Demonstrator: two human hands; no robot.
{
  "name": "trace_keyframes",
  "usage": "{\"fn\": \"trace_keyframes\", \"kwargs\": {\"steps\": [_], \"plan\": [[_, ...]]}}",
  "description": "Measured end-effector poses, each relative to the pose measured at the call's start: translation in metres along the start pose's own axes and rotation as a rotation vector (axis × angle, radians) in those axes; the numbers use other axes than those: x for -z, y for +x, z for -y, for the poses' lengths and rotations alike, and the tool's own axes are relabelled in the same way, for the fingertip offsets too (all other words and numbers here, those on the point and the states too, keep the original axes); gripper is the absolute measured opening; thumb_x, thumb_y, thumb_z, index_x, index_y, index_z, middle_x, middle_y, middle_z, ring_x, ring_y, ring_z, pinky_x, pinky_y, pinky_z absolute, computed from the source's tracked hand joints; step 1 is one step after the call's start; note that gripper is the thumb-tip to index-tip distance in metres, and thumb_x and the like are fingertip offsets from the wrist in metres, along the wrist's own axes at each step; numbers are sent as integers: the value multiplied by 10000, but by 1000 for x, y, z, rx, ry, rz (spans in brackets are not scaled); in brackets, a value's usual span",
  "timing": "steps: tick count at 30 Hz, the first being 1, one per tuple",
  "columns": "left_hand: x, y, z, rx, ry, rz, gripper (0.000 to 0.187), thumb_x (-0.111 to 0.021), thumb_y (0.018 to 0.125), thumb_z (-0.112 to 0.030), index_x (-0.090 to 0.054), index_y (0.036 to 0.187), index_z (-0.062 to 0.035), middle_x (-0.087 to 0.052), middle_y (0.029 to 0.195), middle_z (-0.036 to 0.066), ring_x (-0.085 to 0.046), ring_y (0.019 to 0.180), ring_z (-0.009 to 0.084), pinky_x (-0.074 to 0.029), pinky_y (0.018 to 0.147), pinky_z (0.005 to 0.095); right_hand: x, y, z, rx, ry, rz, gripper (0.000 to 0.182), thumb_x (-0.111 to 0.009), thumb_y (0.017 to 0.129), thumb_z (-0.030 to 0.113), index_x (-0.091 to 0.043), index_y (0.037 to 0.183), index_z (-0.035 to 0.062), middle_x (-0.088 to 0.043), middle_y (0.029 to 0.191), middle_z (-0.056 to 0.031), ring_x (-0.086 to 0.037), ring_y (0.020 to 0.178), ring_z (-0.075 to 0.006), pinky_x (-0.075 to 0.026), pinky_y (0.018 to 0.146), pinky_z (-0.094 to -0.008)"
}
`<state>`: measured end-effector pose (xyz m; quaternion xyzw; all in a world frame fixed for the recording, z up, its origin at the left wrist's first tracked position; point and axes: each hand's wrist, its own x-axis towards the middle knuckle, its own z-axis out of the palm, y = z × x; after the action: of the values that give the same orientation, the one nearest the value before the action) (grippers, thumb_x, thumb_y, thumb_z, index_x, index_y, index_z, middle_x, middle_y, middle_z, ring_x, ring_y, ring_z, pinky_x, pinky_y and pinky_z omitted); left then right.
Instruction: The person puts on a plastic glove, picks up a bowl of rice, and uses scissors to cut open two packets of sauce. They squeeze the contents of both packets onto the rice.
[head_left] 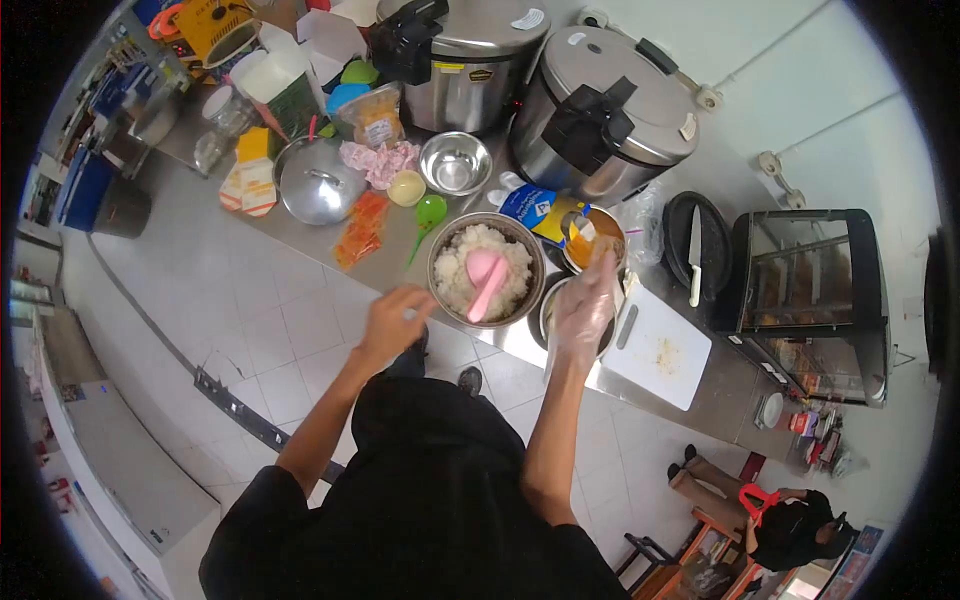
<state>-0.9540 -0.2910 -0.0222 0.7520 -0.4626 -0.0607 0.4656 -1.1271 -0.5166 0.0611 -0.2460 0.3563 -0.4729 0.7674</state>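
My left hand (398, 318) hovers bare at the near left side of a metal pot of white rice (505, 283), fingers loosely bent and apart, holding nothing. A pink rice paddle (486, 287) lies on the rice. My right hand (584, 318) wears a clear plastic glove. Its fingers are drawn together at the near edge of a bowl of orange-yellow food (598, 238); I cannot tell what is between them. Under the gloved hand a second metal bowl (547, 308) is partly hidden. A blue and yellow packet (540, 212) leans beside the food bowl.
Two large steel cookers (610, 105) stand at the back. A white cutting board (662, 350) and a knife (695, 245) on a black round lid lie to the right. A green spoon (430, 212) and metal lid (320, 180) sit left. Another person (800, 530) is at lower right.
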Motion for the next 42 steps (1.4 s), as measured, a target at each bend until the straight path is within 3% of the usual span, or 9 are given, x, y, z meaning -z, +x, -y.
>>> {"fn": "trace_keyframes", "kwargs": {"steps": [6,11,18,22,24,27,33,38,42], "plan": [[-6,20,62,462,-210,65,288,-645,948,-216,-636,1151,-12,-703,1005,145,-694,827,261,-544,713,359,-28,-17,-83,-4,-1955,252,513,-585,932,309,-497,1302,-36,-695,971,-229,-684,910,-389,-532,783,-474],[-76,54,54,376,-184,-105,469,-521,1015,-300,-493,1375,0,-628,1213,260,-597,1145,401,-443,987,458,13,6,-119,-1,-1689,189,627,-502,959,297,-306,1465,-17,-642,1073,-334,-628,1002,-482,-495,839,-537],[-98,78,63,621,-306,-28,384,-511,1020,-247,-585,1274,32,-663,1129,266,-658,1027,380,-489,911,410,-30,-3,-66,-59,-1753,72,536,-394,972,144,-311,1496,71,-655,1066,-293,-624,984,-490,-468,858,-579],[-108,72,69,535,-225,-170,264,-541,997,-155,-644,1188,-5,-691,991,245,-680,918,391,-515,807,433,-33,-6,-146,-86,-1993,199,441,-464,917,62,-442,1320,-117,-672,808,-274,-676,769,-414,-543,704,-490],[-108,72,68,455,-207,-195,265,-544,995,-149,-640,1195,-6,-689,1000,246,-679,925,387,-516,809,429,9,19,-142,159,-2465,864,349,-483,951,141,-551,1238,-46,-699,928,-235,-685,909,-373,-540,751,-427],[-100,84,62,492,-335,-182,263,-544,993,-142,-639,1192,0,-685,1020,245,-674,930,395,-517,809,430,-62,10,-44,-507,-1697,187,400,-459,1020,374,-572,1333,154,-682,1191,-140,-646,1127,-297,-485,906,-373],[-113,73,70,425,-236,-242,279,-533,984,-139,-617,1183,37,-670,1042,254,-643,939,436,-502,823,469,21,4,-123,77,-2150,520,461,-515,959,216,-494,1387,46,-699,1039,-238,-682,959,-401,-525,824,-479],[-98,73,58,525,-286,-112,281,-520,990,-142,-622,1181,36,-666,1079,254,-635,995,430,-494,869,453,-9,20,-76,-31,-2003,694,327,-468,993,276,-590,1195,50,-689,992,-212,-676,985,-308,-515,813,-407],[-113,71,67,443,-266,-284,266,-528,984,-120,-628,1198,4,-673,1062,239,-637,976,419,-494,864,465,-2,15,-64,-56,-1637,112,324,-504,980,247,-609,1217,52,-689,950,-90,-642,887,-224,-502,834,-296]]}}
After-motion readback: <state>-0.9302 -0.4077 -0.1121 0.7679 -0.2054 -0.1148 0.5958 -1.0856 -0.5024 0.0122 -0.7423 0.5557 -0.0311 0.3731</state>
